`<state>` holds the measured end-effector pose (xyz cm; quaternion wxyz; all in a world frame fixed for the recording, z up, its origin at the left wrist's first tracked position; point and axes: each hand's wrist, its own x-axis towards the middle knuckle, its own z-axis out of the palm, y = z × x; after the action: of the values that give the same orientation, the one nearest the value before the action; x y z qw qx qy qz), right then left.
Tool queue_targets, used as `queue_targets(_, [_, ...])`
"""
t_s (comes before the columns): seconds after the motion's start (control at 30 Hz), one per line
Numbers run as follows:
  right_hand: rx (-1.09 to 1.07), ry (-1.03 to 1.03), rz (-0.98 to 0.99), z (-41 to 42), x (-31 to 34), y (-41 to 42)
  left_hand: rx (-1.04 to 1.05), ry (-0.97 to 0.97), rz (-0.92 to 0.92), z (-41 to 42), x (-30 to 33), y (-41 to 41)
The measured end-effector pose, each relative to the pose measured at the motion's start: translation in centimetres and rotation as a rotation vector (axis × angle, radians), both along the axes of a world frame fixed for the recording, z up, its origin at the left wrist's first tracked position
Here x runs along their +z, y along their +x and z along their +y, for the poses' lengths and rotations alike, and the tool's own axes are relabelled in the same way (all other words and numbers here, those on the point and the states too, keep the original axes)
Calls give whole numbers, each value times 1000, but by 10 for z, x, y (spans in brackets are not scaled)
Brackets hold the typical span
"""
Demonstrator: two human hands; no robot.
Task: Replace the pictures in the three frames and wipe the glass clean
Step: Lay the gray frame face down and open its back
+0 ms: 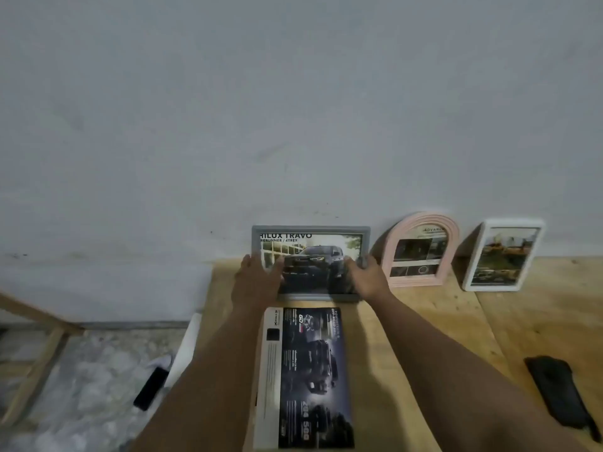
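Grey rectangular picture frame (pixel 311 263), long axis left–right, leans against the wall at frame centre on the wooden tabletop (pixel 424 321). Left hand (pixel 261 275) grips its left edge, right hand (pixel 365 272) its right edge; both equally near.

Three picture frames are standing on the bench (pixel 424 321) against the wall: one grey frame (pixel 310 230), one pink arched frame (pixel 421 249) and one white frame (pixel 504 255). One printed car sheet (pixel 306 376) is lying flat on the bench, and one dark cloth (pixel 559 391) is lying at the right side. Two hands are showing, the left hand (pixel 257 282) and the right hand (pixel 367 277), and one black phone (pixel 150 388) is lying on the floor.
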<state>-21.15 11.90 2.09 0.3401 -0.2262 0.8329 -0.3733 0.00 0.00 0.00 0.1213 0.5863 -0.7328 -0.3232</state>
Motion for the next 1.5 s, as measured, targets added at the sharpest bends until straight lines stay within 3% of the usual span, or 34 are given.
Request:
queue_targets(0.13, [-106,14,-91,-25,-23,-23,182,195,163,-32,-16,-15])
queue_targets(0.3, [-113,13,-145,-36,-40,-35,260,348,403,-47,-37,-27])
queue_targets(0.7, [-125,-109,-183,-3,-9,-17,318,264,563,-23,-2,-20])
queue_targets(0.93, [-296,-282,-222,66,26,6,325,261,748,47,47,-2])
queue_targets(1.23, [-604,-319,-272,193,36,4,230,312,750,164,76,-20])
queue_targets(1.5, [-668,-353,-384,286,-1,-43,358,676,811,221,31,-48])
